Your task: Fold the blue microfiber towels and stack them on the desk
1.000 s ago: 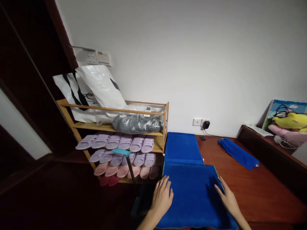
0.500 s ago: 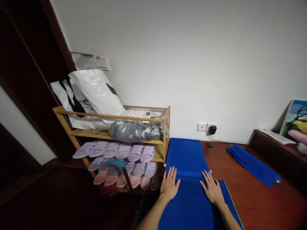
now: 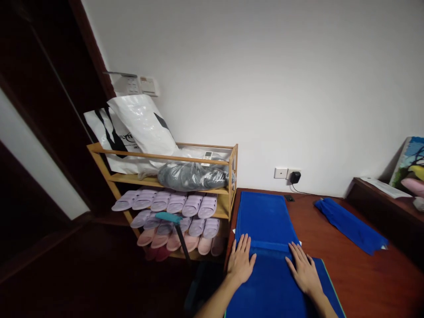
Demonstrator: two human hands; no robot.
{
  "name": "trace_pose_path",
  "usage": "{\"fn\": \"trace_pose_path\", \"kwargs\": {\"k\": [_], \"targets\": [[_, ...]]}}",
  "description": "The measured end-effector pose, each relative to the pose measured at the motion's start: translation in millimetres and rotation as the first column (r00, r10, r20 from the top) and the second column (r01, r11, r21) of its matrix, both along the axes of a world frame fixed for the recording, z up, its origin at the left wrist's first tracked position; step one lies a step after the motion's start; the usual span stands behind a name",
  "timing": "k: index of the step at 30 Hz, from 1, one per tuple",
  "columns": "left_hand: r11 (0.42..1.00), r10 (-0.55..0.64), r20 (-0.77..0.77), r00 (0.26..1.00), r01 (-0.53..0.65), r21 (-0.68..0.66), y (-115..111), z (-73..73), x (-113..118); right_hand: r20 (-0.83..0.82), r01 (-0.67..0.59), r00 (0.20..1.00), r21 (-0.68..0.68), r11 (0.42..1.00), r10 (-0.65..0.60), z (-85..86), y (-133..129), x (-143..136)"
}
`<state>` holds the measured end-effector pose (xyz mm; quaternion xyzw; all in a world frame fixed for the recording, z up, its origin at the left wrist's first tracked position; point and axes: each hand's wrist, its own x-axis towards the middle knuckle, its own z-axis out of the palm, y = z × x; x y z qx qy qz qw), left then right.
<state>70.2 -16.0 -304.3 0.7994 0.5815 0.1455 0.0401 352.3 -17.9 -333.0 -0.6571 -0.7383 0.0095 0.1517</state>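
A blue cloth (image 3: 265, 216) lies on the reddish-brown table (image 3: 357, 282), its far part folded back in a flat rectangle with a raised crease across the middle. My left hand (image 3: 241, 259) rests flat on the cloth's left side at the crease, fingers spread. On the right side, my right hand (image 3: 304, 270) lies palm down near the same crease, fingers stretched out. Small white tags peek out at both edges. Farther right sits a second blue cloth (image 3: 349, 225), bunched lengthwise and apart from both hands.
Left of the table stands a wooden shoe rack (image 3: 232, 176) with rows of slippers (image 3: 207, 205), white bags (image 3: 142, 123) and a plastic-wrapped grey bundle (image 3: 195, 175). A blue-topped stick (image 3: 182, 243) leans before it. A black plug (image 3: 295, 177) sits in the wall socket.
The view has shifted slightly, moving the rack and cloth a little rightward in the picture. Both hands stay flat on the cloth near the crease.
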Motion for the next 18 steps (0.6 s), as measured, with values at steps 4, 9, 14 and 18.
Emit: {"fn": "trace_pose_path", "kwargs": {"k": [4,9,14,18], "targets": [[1.000,-0.005,0.007,1.000,0.005,0.005,-23,0.7,9,-0.003,0.008,1.000,0.004,1.000,-0.008,2.8,-24,8],[1.000,-0.005,0.031,0.999,0.004,0.031,-55,-0.2,9,-0.012,-0.004,1.000,0.034,0.999,0.004,4.2,-60,8],[0.997,-0.041,0.063,0.997,0.036,0.068,-81,-6.1,-3,-0.042,-0.073,0.996,0.018,0.997,0.073,5.9,-93,16],[0.991,0.034,0.121,0.992,-0.049,0.125,-87,-15.3,-16,-0.076,-0.085,0.993,0.030,0.996,0.087,0.7,-103,47]]}}
